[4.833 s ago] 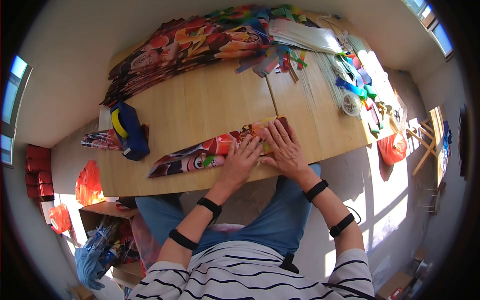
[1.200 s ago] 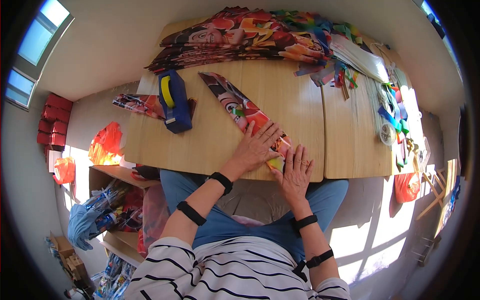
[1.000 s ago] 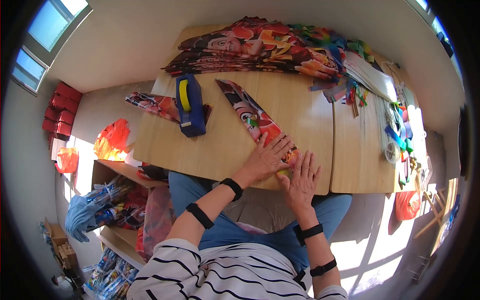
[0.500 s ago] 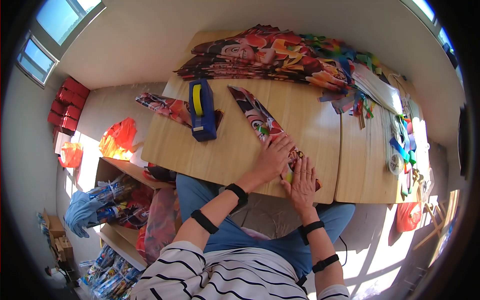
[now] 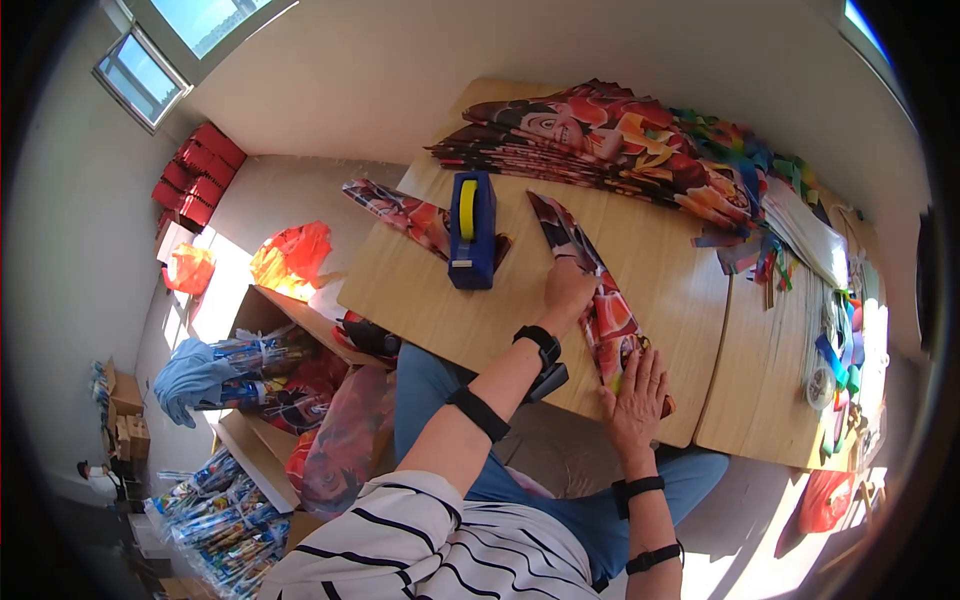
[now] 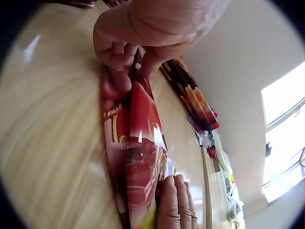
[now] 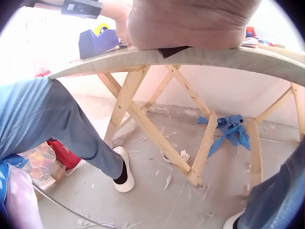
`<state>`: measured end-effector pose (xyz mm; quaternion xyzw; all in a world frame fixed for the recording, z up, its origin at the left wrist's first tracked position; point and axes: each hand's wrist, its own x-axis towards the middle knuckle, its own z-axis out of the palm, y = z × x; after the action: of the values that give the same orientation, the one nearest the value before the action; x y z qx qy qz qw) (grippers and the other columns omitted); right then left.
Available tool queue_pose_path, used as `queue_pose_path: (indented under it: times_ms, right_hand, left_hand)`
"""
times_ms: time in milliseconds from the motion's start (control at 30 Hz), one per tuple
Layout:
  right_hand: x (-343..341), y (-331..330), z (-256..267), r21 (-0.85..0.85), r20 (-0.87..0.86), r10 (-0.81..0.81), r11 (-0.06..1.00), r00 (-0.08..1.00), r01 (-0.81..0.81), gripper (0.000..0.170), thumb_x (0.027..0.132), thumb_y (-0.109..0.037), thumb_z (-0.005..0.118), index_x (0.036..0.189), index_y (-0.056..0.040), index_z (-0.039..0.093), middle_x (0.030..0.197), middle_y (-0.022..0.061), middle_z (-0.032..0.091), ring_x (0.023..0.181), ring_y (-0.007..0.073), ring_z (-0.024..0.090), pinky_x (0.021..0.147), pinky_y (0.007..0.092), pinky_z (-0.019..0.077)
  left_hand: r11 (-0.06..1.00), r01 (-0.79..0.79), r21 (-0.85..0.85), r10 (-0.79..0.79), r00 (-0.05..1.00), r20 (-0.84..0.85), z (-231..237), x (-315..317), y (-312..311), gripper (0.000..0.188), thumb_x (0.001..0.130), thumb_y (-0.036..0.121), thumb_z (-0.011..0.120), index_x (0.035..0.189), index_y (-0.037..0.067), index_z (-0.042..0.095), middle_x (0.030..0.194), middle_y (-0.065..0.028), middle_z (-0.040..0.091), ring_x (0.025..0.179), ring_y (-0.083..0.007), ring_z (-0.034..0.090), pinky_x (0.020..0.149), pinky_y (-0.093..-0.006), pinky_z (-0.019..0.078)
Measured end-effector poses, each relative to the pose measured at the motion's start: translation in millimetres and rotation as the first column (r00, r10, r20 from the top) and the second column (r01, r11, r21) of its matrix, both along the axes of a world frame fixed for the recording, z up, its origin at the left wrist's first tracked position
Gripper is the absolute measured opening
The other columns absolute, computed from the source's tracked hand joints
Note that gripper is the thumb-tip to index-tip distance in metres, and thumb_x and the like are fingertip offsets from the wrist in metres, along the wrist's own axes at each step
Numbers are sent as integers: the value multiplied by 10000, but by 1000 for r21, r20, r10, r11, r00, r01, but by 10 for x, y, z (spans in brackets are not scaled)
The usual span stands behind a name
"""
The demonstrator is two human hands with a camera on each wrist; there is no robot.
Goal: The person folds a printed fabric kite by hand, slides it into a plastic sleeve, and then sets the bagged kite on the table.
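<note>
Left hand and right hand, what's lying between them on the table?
Part of the folded cartoon-printed sheet runs from the left hand to the right hand; the head view shows it.

We see film-like, glossy plastic with sharp white glints in the folded printed sheet (image 5: 612, 312), and smooth, pale-grained wood with a soft sheen in the counter (image 5: 680, 290). We find hard plastic in the tape dispenser (image 5: 485, 232), a shiny finish on the stacked printed sheets (image 5: 600, 140), and thin, crinkled plastic in the orange-red bag (image 5: 290, 256). We note soft cloth in the striped shirt (image 5: 405, 515) and bare, unpainted wood in the trestle legs (image 7: 159, 137).
</note>
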<state>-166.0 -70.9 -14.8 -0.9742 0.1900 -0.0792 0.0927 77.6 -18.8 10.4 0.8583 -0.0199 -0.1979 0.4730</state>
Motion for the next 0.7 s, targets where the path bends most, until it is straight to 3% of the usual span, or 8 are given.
queue_pose_path:
  times_ms: [133,233,333,433,500,700]
  right_hand:
    - [-10,-11,-31,-10,-13,2,1000,1000,-2,830,957,-533,498,1546,8,275,1636,220,201,1530,376,152,1233,509,112]
    - [-8,-4,-31,-13,-15,1,1000,1000,-1,832,955,-539,495,1543,9,282,1634,223,206,1530,374,154,1232,510,115]
    - [16,-21,-42,-12,-2,11,1000,1000,-11,832,955,-542,493,1544,8,284,1632,224,211,1528,377,159,1230,513,119]
    - [0,-6,-69,-5,-3,13,1000,1000,-13,829,960,-541,490,1546,5,281,1630,223,215,1525,381,164,1228,515,122]
    - [-7,-15,-18,15,2,0,1000,1000,0,826,959,-535,498,1551,-3,277,1630,220,218,1524,383,167,1225,519,125]
    - [-5,-13,-4,25,-2,-15,1000,1000,15,834,942,-527,528,1549,-6,290,1630,214,223,1523,378,176,1221,522,138]
  left_hand:
    - [975,-12,220,-64,940,335,-220,14,-171,195,721,170,744,749,-13,683,791,-188,705,731,-327,709,674,-409,557]
    - [999,26,26,-33,933,357,-271,85,-147,144,701,105,713,791,-3,679,842,-213,691,825,-369,672,729,-438,534]
    - [991,128,23,-126,894,429,-226,184,109,128,757,77,627,880,55,649,939,-195,676,908,-398,654,762,-472,521]
    - [971,233,52,-220,786,578,-214,274,329,192,698,38,710,885,27,673,869,-153,633,846,-361,635,741,-421,509]
    - [906,415,88,-384,716,583,-159,294,422,202,688,39,729,881,36,668,890,-135,608,894,-345,616,763,-410,507]
    - [822,509,255,-559,637,531,-215,355,365,175,677,43,736,810,24,625,850,-146,602,848,-341,601,723,-434,485]
